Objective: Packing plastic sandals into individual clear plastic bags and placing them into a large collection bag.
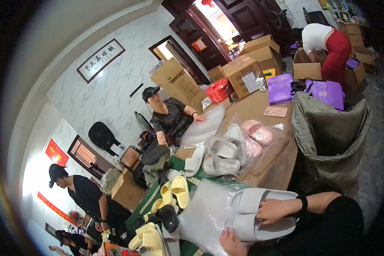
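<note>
A pair of light grey slide slippers (246, 230) lies side by side at the lower right, toes partly inside a clear plastic bag (207, 209). My right hand (277, 210), with a black band at the wrist, reaches in at the slippers' openings and grips the pair between them. Some of its fingertips are hidden under the straps. My left hand (232, 242) is at the bag's near edge beside the lower slipper, its fingers bent on the plastic. Just beyond lie bagged grey slippers (221, 166), bagged pink slippers (260, 132) and a loose white slipper (195, 161).
Yellow slippers (180, 191) and a black slipper (167, 219) lie left of the bag. A co-worker (171, 115) sits across the table by stacked plastic bags (205, 128). A large woven sack (328, 128) stands right; cardboard boxes (243, 74) stand behind. Other people work farther off.
</note>
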Demonstrator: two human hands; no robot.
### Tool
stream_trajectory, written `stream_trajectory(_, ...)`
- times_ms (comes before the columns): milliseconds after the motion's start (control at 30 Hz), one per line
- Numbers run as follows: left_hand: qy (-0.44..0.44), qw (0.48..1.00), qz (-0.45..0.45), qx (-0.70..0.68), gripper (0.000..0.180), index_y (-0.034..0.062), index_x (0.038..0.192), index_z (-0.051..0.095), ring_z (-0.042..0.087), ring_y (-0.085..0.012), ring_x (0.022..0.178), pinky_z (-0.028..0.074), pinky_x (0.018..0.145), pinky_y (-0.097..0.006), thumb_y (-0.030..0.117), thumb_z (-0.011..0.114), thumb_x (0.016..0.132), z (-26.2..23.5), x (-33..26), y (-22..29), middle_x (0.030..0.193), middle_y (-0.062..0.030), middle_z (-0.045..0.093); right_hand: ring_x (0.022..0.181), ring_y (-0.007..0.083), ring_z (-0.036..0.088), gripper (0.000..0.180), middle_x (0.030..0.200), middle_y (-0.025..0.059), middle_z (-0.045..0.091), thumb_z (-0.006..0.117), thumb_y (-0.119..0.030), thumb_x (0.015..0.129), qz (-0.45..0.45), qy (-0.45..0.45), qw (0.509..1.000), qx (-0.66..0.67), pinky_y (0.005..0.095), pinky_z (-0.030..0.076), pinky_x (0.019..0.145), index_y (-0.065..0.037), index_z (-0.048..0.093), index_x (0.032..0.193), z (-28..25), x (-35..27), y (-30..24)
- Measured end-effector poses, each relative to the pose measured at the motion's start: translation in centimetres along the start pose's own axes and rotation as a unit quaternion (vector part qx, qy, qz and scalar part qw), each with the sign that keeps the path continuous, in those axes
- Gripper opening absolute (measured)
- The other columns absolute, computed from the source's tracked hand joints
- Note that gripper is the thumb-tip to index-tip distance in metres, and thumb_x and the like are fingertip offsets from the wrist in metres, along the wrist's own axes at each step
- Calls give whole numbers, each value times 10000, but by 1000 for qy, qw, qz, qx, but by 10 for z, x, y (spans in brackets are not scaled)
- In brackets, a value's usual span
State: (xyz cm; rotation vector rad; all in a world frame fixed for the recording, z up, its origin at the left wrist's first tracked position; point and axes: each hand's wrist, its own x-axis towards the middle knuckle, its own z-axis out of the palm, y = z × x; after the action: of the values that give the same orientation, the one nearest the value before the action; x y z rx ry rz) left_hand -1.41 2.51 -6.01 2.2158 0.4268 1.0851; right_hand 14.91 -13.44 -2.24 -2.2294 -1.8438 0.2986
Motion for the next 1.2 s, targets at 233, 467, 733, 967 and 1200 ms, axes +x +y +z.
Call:
stream_trajectory(233,-89,993,81,20,222,55,1068,639,445,-343,1208,237,1045,-500,62,544,868,2,-3,5,1185,-142,583,874,293,574,425,824,115,636,518,-485,826,-9,33,998,-44,425,446,697,-94,620,960,-3,8,-7)
stream_trajectory(467,-1,998,59,-18,221,58,1025,655,481,-338,1185,238,1047,-513,-1,576,827,-8,3,1,1124,-122,621,951,264,546,372,865,65,632,531,-448,821,-76,67,991,-90,446,371,842,-124,633,972,3,11,-11)
stream_trajectory(733,-87,986,28,-136,222,31,990,662,508,-314,1165,253,1052,-483,-29,573,795,-32,14,-18,1056,-118,648,968,307,528,375,852,121,614,516,-425,846,-198,14,980,11,500,316,904,-81,629,944,1,-1,-1)
stream_trajectory(967,-85,994,37,-54,174,14,949,650,566,-299,1089,298,1034,-471,-43,565,808,-32,13,-7,1002,-140,657,928,317,553,371,897,144,601,526,-420,853,-81,7,996,44,444,409,829,-69,610,940,-2,6,-4)
stream_trajectory(1200,-85,996,5,0,126,16,915,645,563,-308,1101,264,1057,-483,-32,578,819,-18,7,-2,997,-137,661,926,277,571,391,861,88,617,562,-428,813,-97,94,989,-55,420,434,743,-114,577,1046,25,19,-3)
